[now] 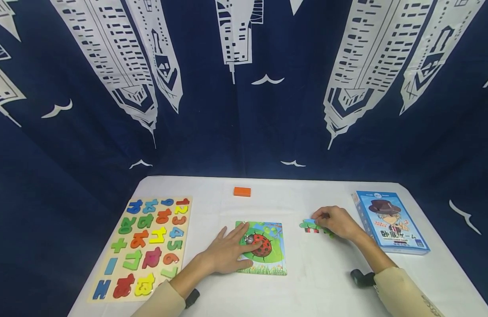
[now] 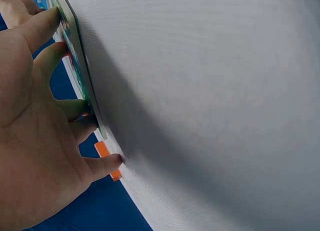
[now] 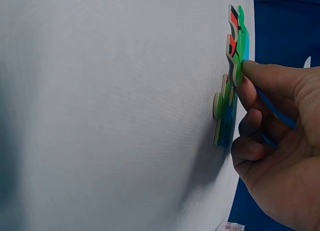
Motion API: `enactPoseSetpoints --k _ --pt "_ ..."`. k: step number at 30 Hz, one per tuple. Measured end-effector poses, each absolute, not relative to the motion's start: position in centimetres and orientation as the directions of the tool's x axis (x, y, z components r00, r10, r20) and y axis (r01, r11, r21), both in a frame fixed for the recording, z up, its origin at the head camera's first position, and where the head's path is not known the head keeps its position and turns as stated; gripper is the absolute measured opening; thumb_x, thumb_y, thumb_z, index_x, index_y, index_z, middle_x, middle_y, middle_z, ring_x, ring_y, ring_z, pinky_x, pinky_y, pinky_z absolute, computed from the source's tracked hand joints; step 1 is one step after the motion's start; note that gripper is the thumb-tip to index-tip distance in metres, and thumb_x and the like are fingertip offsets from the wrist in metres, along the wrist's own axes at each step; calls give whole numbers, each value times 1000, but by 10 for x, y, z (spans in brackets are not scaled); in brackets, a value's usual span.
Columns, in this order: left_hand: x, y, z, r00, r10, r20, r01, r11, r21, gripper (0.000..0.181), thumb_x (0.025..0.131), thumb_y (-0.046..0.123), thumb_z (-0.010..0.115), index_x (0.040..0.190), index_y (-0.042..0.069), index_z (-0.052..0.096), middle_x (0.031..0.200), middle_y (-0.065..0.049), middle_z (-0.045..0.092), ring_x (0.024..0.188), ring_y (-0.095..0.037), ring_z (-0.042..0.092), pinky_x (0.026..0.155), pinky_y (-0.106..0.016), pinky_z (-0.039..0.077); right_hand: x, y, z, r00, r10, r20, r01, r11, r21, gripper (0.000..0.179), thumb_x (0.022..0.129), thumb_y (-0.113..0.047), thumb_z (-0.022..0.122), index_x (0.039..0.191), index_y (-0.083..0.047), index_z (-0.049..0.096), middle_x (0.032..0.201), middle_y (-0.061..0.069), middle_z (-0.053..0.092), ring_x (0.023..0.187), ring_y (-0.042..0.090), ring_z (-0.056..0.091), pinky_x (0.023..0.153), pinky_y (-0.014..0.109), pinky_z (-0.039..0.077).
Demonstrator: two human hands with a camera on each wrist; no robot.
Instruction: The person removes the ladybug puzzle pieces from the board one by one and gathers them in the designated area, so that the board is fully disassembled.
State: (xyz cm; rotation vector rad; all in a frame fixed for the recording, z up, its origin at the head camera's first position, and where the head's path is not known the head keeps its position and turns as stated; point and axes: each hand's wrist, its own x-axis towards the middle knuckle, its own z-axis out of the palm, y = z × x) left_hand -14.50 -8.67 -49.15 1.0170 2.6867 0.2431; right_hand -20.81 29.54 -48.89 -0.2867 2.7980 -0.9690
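Observation:
My left hand (image 1: 228, 253) lies with spread fingers over the left side of a square ladybug puzzle (image 1: 273, 265), and its fingertips touch the picture. In the left wrist view the fingers (image 2: 75, 108) reach to the puzzle's edge. To the right, my right hand (image 1: 338, 223) pinches a jigsaw piece (image 1: 310, 226) between thumb and fingers. That piece (image 3: 239, 51) shows green, blue and red-black parts in the right wrist view. Another green and blue jigsaw piece (image 3: 225, 116) lies close beside or under it, partly hidden by the hand in the head view.
A wooden number board (image 1: 149, 248) with coloured numerals lies at the left. An orange block (image 1: 242, 192) sits near the back of the white table (image 1: 299, 290). A blue game box (image 1: 394, 222) lies at the right, beside the right forearm. Behind hangs a navy curtain (image 1: 236, 127).

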Motion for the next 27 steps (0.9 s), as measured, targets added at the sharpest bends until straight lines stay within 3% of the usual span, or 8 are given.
enactPoseSetpoints --k 27 --pt "-144 -86 -489 -717 674 -177 625 735 263 59 98 58 52 153 41 40 169 -14 11 156 -28 9 118 -66 17 -208 294 -494 -970 -232 -78 -146 802 -579 12 92 -8 68 101 -10 76 92 0 68 87 20 57 78 38 48"
